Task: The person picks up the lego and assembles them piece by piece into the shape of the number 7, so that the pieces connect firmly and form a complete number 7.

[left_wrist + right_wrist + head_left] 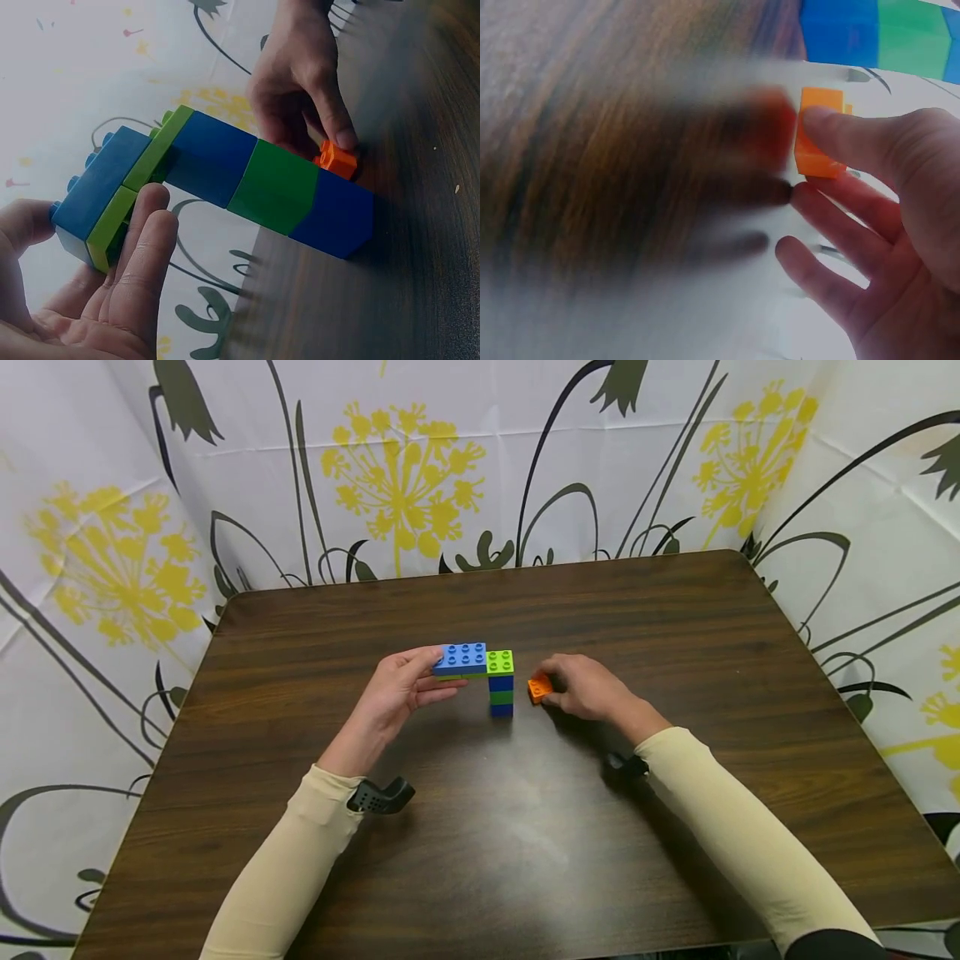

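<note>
A tower of toy building bricks stands upright on the table, with a dark blue brick (334, 214) at the bottom, a green brick (274, 187) above it and another blue brick (212, 157) over that. Across its top lies a lime green brick (500, 662) that juts left, bearing a lighter blue brick (461, 658). My left hand (393, 697) pinches this overhanging blue brick at its left end, thumb on the blue and fingers beneath. Right of the tower, my right hand (588, 687) pinches a small orange brick (821, 131) between thumb and fingers, close to the tabletop.
The dark wood-grain table (480, 860) spreads around the bricks. Behind and beside it hangs a white curtain (465, 410) printed with yellow flowers and grey stems. Each wrist carries a black camera strap, the left one (381, 796) just above the table.
</note>
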A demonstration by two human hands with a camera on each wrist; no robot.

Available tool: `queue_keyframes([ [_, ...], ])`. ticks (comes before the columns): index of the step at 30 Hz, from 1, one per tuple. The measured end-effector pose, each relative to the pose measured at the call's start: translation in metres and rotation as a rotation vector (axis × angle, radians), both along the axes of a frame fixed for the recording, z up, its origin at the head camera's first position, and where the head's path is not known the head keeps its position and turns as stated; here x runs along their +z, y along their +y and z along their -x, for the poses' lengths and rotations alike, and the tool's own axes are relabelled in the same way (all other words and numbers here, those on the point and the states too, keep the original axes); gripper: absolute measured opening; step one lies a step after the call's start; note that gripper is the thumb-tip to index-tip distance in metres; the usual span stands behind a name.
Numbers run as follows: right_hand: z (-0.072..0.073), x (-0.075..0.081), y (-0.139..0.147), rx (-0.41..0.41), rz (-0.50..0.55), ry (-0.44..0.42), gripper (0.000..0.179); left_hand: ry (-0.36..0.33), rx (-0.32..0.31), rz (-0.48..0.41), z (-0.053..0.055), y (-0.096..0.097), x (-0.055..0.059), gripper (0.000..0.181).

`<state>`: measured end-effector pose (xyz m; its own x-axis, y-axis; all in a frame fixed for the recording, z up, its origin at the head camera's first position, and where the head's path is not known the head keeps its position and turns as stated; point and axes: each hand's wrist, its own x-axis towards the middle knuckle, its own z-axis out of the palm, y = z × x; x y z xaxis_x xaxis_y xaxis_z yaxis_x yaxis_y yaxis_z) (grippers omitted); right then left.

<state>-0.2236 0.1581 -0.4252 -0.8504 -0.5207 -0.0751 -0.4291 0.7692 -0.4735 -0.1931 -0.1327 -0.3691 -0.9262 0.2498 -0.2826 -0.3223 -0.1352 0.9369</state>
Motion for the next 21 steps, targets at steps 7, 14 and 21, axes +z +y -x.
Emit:
queue_keyframes([
  [7,-0.005,0.004,0.013,-0.019,0.071,-0.059,0.034,0.0,0.002,-0.004,0.0,0.001,0.0,0.049],
  [14,-0.009,0.015,0.022,-0.047,0.158,-0.067,0.035,0.0,-0.002,-0.025,0.001,0.001,-0.001,0.048],
  [21,-0.014,0.043,0.019,-0.031,0.276,-0.016,0.038,0.0,-0.005,-0.039,0.001,0.002,-0.003,0.047],
])
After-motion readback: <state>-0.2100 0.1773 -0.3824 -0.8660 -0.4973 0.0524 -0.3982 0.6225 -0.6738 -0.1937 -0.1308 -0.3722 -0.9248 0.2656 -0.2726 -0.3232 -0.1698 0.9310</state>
